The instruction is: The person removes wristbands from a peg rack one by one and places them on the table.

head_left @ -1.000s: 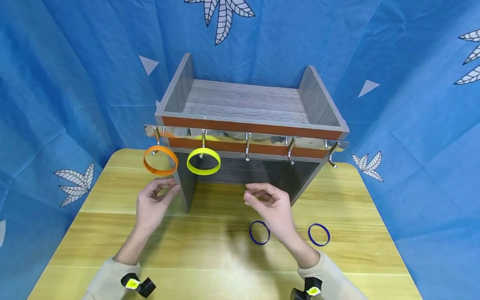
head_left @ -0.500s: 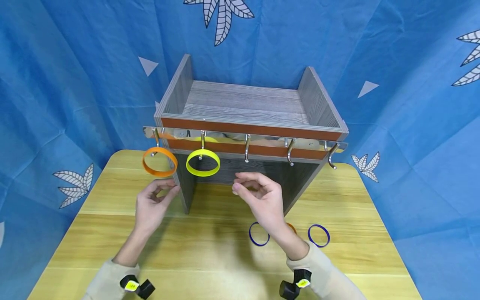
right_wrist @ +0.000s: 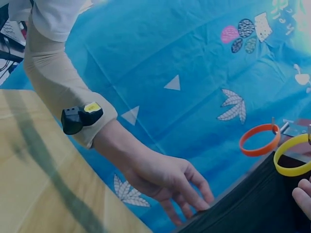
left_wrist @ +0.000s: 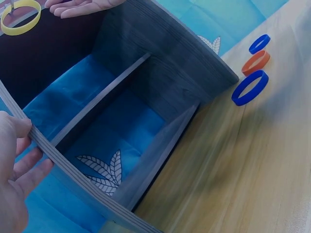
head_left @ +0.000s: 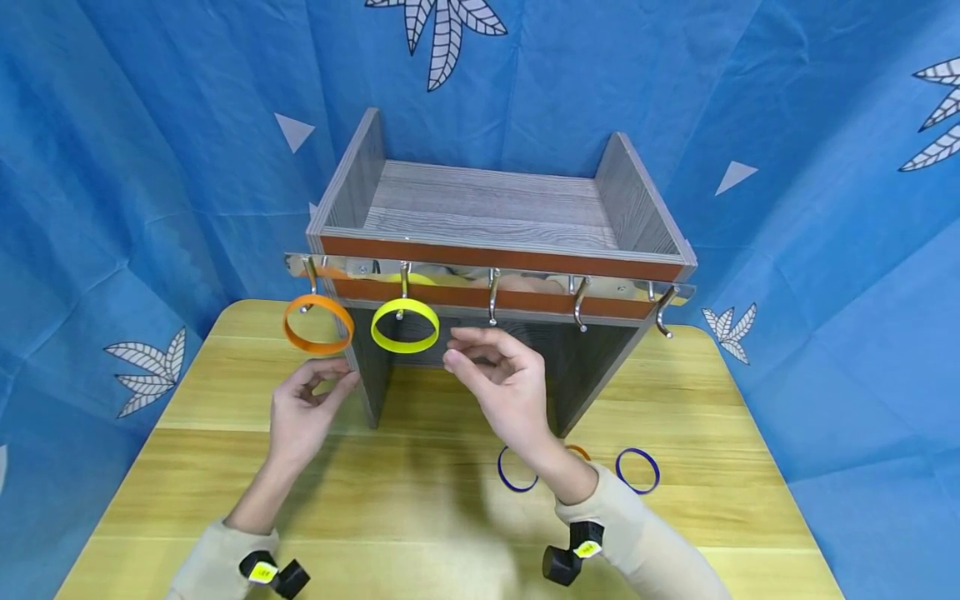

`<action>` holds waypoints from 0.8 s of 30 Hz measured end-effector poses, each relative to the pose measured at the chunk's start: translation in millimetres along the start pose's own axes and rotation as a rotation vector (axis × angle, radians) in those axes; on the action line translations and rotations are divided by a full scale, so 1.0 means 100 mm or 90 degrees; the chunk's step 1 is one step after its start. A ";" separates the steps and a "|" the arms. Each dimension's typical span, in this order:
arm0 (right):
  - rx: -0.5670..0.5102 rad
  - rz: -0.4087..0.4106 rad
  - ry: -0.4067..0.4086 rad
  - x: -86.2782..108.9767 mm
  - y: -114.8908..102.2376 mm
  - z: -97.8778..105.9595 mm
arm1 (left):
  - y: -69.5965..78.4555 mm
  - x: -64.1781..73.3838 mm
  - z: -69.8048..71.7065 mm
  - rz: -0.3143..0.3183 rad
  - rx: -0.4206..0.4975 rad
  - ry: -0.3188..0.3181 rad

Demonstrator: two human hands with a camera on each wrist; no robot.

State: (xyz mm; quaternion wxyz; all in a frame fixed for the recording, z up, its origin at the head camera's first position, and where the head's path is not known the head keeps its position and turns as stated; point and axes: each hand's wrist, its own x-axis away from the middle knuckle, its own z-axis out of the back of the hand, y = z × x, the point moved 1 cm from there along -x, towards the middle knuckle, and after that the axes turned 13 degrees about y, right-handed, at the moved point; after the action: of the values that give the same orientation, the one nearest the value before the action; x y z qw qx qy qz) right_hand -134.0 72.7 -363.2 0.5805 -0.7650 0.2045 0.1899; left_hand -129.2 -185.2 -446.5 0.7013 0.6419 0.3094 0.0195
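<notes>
My left hand (head_left: 306,412) is at the front edge of the grey wooden shelf's left side panel (left_wrist: 73,167), with thumb and fingers pinching that edge. My right hand (head_left: 504,387) is in the air in front of the shelf, its fingers loosely bent and holding nothing. Just left of its fingertips hangs a yellow wristband (head_left: 405,347) on the second hook of the metal hook rail (head_left: 525,282). An orange wristband (head_left: 318,347) hangs from the leftmost hook. In the left wrist view the right hand (left_wrist: 85,7) shows only partly, near the yellow wristband (left_wrist: 22,30).
On the wooden table (head_left: 420,517) lie two blue wristbands, one nearer (left_wrist: 250,88) and one farther (left_wrist: 259,43), with an orange wristband (left_wrist: 255,63) between them. The three hooks to the right bear nothing. A blue patterned cloth (head_left: 225,167) surrounds the table.
My right hand has moved left and slightly up, toward the yellow wristband. More of the orange wristband on the table shows past the right forearm. The left hand keeps its place.
</notes>
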 end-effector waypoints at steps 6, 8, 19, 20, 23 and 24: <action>0.013 -0.011 0.003 -0.02 -0.02 -0.05 | 0.00 0.00 0.00 0.000 0.006 -0.001; 0.012 -0.013 0.001 -0.03 -0.02 -0.08 | 0.00 0.00 0.00 0.000 0.006 -0.001; -0.005 -0.016 -0.004 -0.07 -0.02 -0.19 | 0.01 0.00 0.00 0.005 0.002 0.002; -0.005 -0.016 -0.004 -0.07 -0.02 -0.19 | 0.01 0.00 0.00 0.005 0.001 0.001; -0.001 -0.018 -0.005 -0.07 -0.02 -0.20 | 0.01 0.00 0.00 0.004 0.000 0.000; 0.000 -0.019 -0.005 -0.07 -0.02 -0.21 | 0.01 0.00 0.00 0.004 -0.001 0.001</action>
State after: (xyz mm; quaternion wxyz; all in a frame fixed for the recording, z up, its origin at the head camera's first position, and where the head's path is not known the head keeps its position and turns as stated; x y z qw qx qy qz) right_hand -138.3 53.8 -352.8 0.5840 -0.7672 0.1908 0.1845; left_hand -128.9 -184.7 -445.2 0.7019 0.6421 0.3076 0.0225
